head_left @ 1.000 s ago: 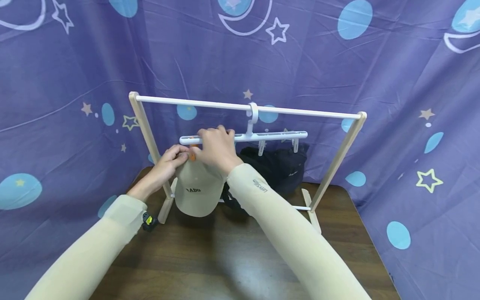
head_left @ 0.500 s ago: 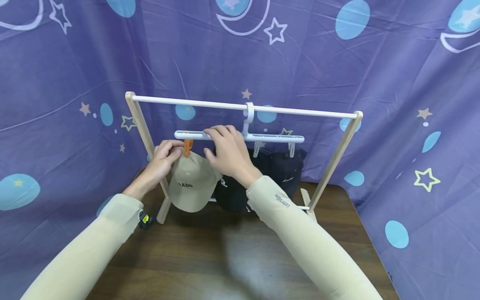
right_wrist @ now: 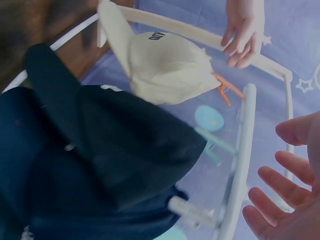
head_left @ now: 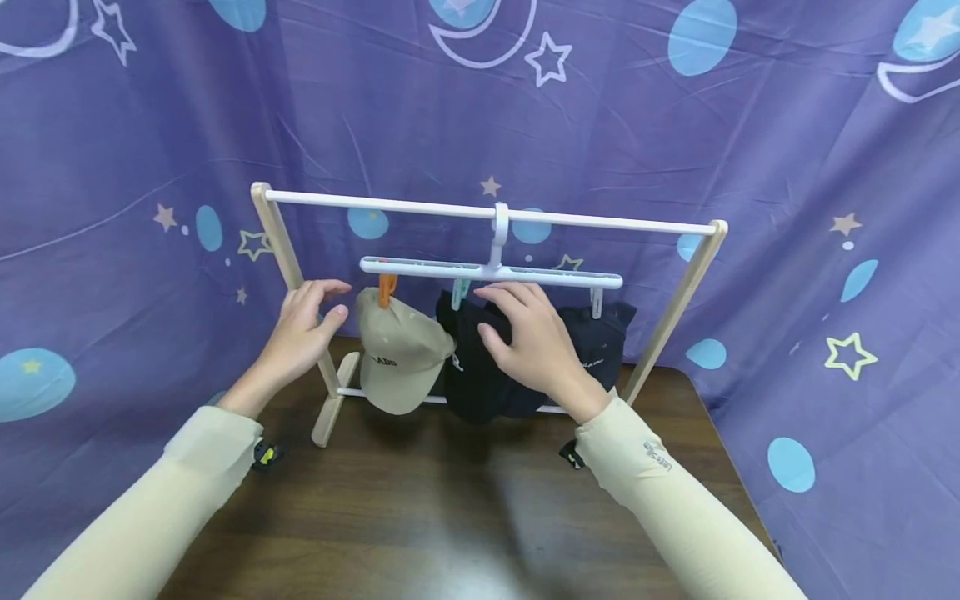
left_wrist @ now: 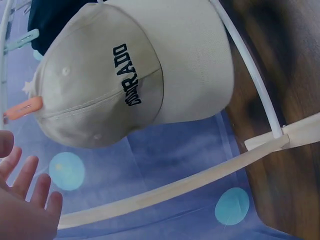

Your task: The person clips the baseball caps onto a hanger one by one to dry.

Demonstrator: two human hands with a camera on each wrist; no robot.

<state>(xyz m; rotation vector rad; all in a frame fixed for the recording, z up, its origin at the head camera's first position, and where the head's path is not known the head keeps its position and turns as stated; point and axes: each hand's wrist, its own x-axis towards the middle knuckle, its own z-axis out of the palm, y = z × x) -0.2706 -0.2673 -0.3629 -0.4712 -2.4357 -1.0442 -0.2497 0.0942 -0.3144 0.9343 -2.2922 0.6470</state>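
A beige cap (head_left: pixel 405 362) hangs from an orange clip (head_left: pixel 387 289) at the left end of a white hanger (head_left: pixel 450 269). My left hand (head_left: pixel 300 327) is just left of this cap, fingers loosely bent and holding nothing. In front of the dark caps is my right hand (head_left: pixel 531 343), its fingers spread and apart from the hanger in the right wrist view. A black cap (head_left: pixel 472 358) hangs from a teal clip (head_left: pixel 460 293). Farther right, a dark cap (head_left: pixel 603 337) hangs from a pale clip (head_left: pixel 596 302). Between them another dark cap (right_wrist: pixel 40 165) is partly hidden by my hand in the head view.
The hanger hooks over the white rail (head_left: pixel 615 223) of a small rack with wooden legs (head_left: pixel 678 304). Beneath it is a brown wooden table (head_left: pixel 390 517). A purple patterned curtain (head_left: pixel 787 183) surrounds the back and sides.
My right hand has left the orange clip and moved right along the hanger. My left hand has let go of the beige cap and drawn left. The hanger and caps have swung slightly.
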